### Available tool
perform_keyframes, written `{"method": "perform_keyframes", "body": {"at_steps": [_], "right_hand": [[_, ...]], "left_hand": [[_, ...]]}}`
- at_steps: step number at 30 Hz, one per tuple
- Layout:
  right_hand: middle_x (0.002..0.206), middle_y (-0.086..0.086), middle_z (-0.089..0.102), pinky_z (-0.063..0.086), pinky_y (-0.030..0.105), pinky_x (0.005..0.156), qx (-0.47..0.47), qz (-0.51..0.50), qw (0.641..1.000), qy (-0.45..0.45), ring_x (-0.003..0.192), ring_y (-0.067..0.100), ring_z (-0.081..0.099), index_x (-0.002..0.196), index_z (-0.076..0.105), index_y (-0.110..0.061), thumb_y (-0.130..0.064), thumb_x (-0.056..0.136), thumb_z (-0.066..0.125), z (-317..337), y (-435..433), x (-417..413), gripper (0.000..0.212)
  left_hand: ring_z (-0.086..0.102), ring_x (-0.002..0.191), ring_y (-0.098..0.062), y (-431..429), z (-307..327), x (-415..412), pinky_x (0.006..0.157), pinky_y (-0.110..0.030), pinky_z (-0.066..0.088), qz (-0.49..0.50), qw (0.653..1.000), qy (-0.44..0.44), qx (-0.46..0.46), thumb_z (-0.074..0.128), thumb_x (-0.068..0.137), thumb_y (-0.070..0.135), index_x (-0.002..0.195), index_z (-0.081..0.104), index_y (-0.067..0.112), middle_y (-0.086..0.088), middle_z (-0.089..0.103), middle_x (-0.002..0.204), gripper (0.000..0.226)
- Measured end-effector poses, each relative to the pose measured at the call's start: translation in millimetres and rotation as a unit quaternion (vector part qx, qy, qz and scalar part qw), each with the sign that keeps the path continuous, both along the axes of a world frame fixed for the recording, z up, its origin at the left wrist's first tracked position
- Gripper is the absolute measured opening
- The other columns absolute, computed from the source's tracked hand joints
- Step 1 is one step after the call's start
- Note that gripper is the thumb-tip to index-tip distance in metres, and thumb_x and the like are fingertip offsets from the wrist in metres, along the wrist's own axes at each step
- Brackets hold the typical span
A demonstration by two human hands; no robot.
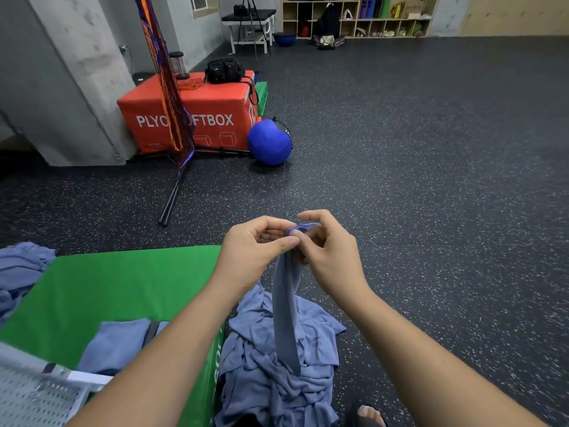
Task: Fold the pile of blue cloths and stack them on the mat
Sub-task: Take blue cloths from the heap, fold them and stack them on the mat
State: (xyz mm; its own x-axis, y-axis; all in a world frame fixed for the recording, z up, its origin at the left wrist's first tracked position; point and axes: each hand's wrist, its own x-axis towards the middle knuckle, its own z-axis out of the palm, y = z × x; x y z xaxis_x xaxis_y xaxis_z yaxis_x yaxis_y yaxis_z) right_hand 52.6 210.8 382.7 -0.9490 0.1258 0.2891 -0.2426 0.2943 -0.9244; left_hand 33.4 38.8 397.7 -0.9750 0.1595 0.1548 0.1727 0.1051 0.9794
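A blue cloth (pixel 286 318) hangs in a narrow strip from both my hands above the floor. My left hand (pixel 255 251) pinches its top edge between thumb and fingers. My right hand (pixel 326 251) grips the same edge right beside it. Under the hanging cloth lies a crumpled pile of blue cloths (pixel 277 380) on the dark floor, just right of the green mat (pixel 107 288). A folded blue cloth (pixel 117 343) rests on the mat's near part. More crumpled blue cloths (pixel 21 272) lie at the mat's left edge.
A white perforated basket (pixel 37 392) stands at the lower left, over the mat's corner. My foot in a sandal (pixel 369 416) shows at the bottom. Farther off are a red plyo box (pixel 191 118), a blue ball (pixel 269 143) and black tripod legs (pixel 172 198).
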Motion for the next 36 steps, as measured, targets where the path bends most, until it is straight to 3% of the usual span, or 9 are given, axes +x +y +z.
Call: {"method": "perform_keyframes", "body": {"at_steps": [4, 10, 17, 21, 24, 27, 29, 33, 36], "right_hand": [[0.071, -0.011, 0.055, 0.048, 0.027, 0.063, 0.116, 0.016, 0.993, 0.028, 0.065, 0.005, 0.053, 0.108, 0.069, -0.035, -0.034, 0.094, 0.082, 5, 14, -5, 0.02], [0.101, -0.012, 0.049, 0.05, 0.043, 0.087, 0.333, 0.026, 0.943, -0.004, 0.096, 0.016, 0.055, 0.088, 0.062, -0.033, -0.024, 0.084, 0.074, -8, 34, -15, 0.016], [0.077, -0.006, 0.069, 0.049, 0.028, 0.07, 0.191, -0.001, 0.981, -0.045, 0.074, 0.009, 0.062, 0.084, 0.066, -0.025, -0.026, 0.09, 0.078, 4, 53, -17, 0.014], [0.082, -0.003, 0.071, 0.05, 0.033, 0.07, 0.128, 0.009, 0.991, -0.034, 0.074, 0.006, 0.059, 0.089, 0.068, -0.025, -0.029, 0.094, 0.077, 11, 51, -13, 0.011], [0.09, -0.012, 0.071, 0.052, 0.034, 0.078, 0.181, 0.029, 0.983, -0.011, 0.084, 0.002, 0.063, 0.096, 0.067, -0.031, -0.03, 0.092, 0.075, 11, 51, -13, 0.009], [0.119, -0.021, 0.062, 0.04, 0.037, 0.101, 0.342, 0.079, 0.936, 0.038, 0.116, 0.003, 0.057, 0.128, 0.061, -0.04, -0.052, 0.089, 0.074, 12, 42, -11, 0.043], [0.12, -0.019, 0.063, 0.036, 0.038, 0.106, 0.384, 0.083, 0.917, 0.065, 0.117, 0.005, 0.056, 0.134, 0.06, -0.038, -0.057, 0.093, 0.07, 12, 31, -11, 0.047], [0.089, -0.013, 0.072, 0.054, 0.044, 0.083, 0.332, 0.072, 0.935, 0.103, 0.084, 0.013, 0.068, 0.105, 0.067, -0.028, -0.04, 0.099, 0.07, 9, 19, -12, 0.014], [0.083, -0.01, 0.071, 0.055, 0.041, 0.075, 0.287, 0.055, 0.951, 0.095, 0.08, 0.014, 0.067, 0.101, 0.065, -0.026, -0.036, 0.102, 0.069, 12, 21, -11, 0.01]], "left_hand": [[0.073, 0.09, -0.014, -7, -2, -6, 0.093, -0.035, 0.06, 0.006, 0.999, 0.023, -0.03, 0.081, 0.093, 0.006, 0.103, 0.083, 0.015, -0.004, 0.082, 0.095, 0.014], [0.068, 0.083, -0.007, -16, -2, -8, 0.085, -0.026, 0.056, 0.01, 0.995, 0.056, -0.082, 0.077, 0.095, 0.004, 0.099, 0.082, 0.02, 0.002, 0.08, 0.091, 0.017], [0.07, 0.081, -0.009, -33, -2, -15, 0.082, -0.022, 0.056, 0.036, 0.985, 0.093, -0.141, 0.08, 0.094, 0.008, 0.1, 0.08, 0.027, 0.007, 0.078, 0.087, 0.02], [0.072, 0.082, -0.013, -36, -2, -16, 0.083, -0.029, 0.059, 0.043, 0.983, 0.102, -0.145, 0.081, 0.093, 0.009, 0.099, 0.08, 0.027, 0.005, 0.078, 0.087, 0.018], [0.07, 0.081, -0.01, -33, -3, -18, 0.082, -0.032, 0.058, 0.04, 0.989, 0.082, -0.115, 0.081, 0.092, 0.007, 0.096, 0.079, 0.026, 0.005, 0.078, 0.085, 0.019], [0.069, 0.078, -0.008, -26, -4, -15, 0.08, -0.028, 0.055, 0.02, 0.993, 0.071, -0.095, 0.082, 0.092, 0.005, 0.094, 0.078, 0.024, 0.004, 0.078, 0.083, 0.019], [0.068, 0.077, -0.007, -18, -4, -13, 0.079, -0.026, 0.054, 0.004, 0.993, 0.067, -0.093, 0.082, 0.092, 0.005, 0.094, 0.078, 0.023, 0.003, 0.078, 0.082, 0.018], [0.071, 0.081, -0.01, -11, -6, -9, 0.082, -0.035, 0.056, -0.01, 0.994, 0.065, -0.088, 0.082, 0.093, 0.01, 0.099, 0.077, 0.023, 0.001, 0.08, 0.085, 0.015], [0.071, 0.083, -0.012, -9, -11, -10, 0.086, -0.036, 0.058, -0.002, 0.996, 0.062, -0.071, 0.082, 0.093, 0.01, 0.107, 0.07, 0.026, 0.001, 0.079, 0.091, 0.024]]}}
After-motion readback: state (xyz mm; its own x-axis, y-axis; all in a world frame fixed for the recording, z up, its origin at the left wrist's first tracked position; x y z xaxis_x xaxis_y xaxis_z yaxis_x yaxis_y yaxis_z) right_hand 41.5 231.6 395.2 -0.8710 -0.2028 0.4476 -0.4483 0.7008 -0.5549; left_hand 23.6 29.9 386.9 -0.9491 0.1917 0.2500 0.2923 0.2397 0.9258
